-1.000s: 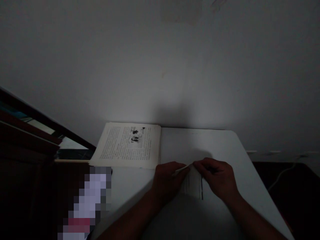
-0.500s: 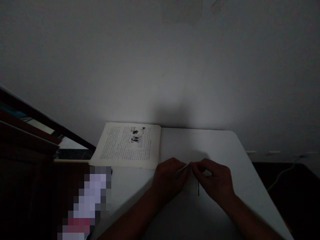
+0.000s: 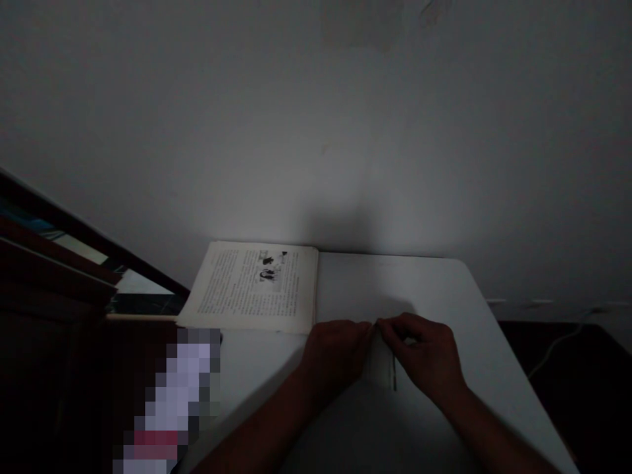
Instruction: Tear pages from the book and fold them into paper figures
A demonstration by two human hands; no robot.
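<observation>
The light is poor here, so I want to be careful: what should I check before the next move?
1. Right hand pinching at the top of the pale item: ok.
2. Left hand closed beside it: ok.
3. Left hand clear of the printed pages: cannot tell.
4. Printed pages lying flat on the white table: ok.
5. Lighting over the hands: not ok, dim.

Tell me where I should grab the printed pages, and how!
The printed pages lie flat, far edge near the wall, right edge over the white table. So the right edge is probably best: come in low from the right, pinching top and bottom.
</observation>
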